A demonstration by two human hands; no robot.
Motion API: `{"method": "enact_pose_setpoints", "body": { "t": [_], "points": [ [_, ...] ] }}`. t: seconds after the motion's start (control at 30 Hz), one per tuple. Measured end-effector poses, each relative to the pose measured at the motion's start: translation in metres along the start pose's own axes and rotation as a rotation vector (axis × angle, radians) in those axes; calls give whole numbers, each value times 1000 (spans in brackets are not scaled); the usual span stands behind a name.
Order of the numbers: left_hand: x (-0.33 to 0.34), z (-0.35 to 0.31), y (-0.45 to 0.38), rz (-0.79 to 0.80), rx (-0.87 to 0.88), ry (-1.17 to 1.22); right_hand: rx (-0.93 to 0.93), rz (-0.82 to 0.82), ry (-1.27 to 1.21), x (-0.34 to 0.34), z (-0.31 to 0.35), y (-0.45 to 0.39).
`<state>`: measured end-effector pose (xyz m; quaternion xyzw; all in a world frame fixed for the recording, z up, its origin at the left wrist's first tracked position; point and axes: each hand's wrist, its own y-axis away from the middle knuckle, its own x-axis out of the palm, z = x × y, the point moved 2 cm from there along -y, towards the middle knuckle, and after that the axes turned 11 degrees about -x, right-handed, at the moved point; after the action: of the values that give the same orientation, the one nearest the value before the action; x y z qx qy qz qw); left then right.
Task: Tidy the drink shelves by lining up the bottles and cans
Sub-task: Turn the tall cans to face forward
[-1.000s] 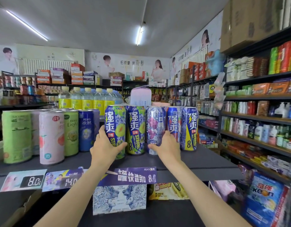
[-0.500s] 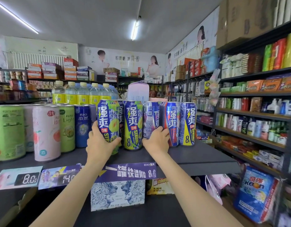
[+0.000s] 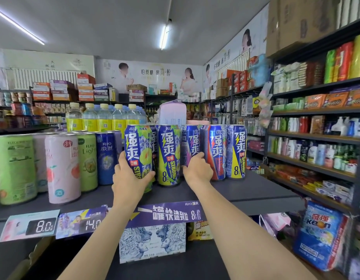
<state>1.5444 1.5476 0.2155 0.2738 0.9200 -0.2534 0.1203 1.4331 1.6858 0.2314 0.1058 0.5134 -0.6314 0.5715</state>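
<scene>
Both forearms are bare from the bottom edge of the view up to the wrists, with no sleeve showing on either. The left hand (image 3: 130, 176) and the right hand (image 3: 197, 170) are uncovered as well: no gloves, rings, watch or bands. The fingernails that show are short and plain.

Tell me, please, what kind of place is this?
Most likely a small grocery or convenience shop. Tall drink cans stand in rows on a dark shelf with price tags clipped to its front edge, and the side shelves carry bottled household goods and snack packets.
</scene>
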Motion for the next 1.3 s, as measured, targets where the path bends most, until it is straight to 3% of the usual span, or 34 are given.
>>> {"method": "enact_pose_setpoints", "body": {
  "t": [0.47, 0.7, 0.8, 0.93, 1.03, 1.3],
  "points": [
    [1, 2, -1, -5, -1, 19, -51, -7, 69, 11, -10, -18],
    [-1, 2, -2, 1, 0, 26, -38, 42, -30, -1, -11, -11],
    [0, 1, -4, -4, 4, 18, -135, 0, -218, -14, -9, 0],
    [1, 2, -3, -13, 1, 13, -217, 208, -602, -15, 12, 16],
    [1, 2, -2, -17, 7, 16, -226, 231, -549, -1, 21, 18],
    [-2, 1, -2, 6, 4, 42, -93, 76, -290, -9, 0, 21]
  ]
}}
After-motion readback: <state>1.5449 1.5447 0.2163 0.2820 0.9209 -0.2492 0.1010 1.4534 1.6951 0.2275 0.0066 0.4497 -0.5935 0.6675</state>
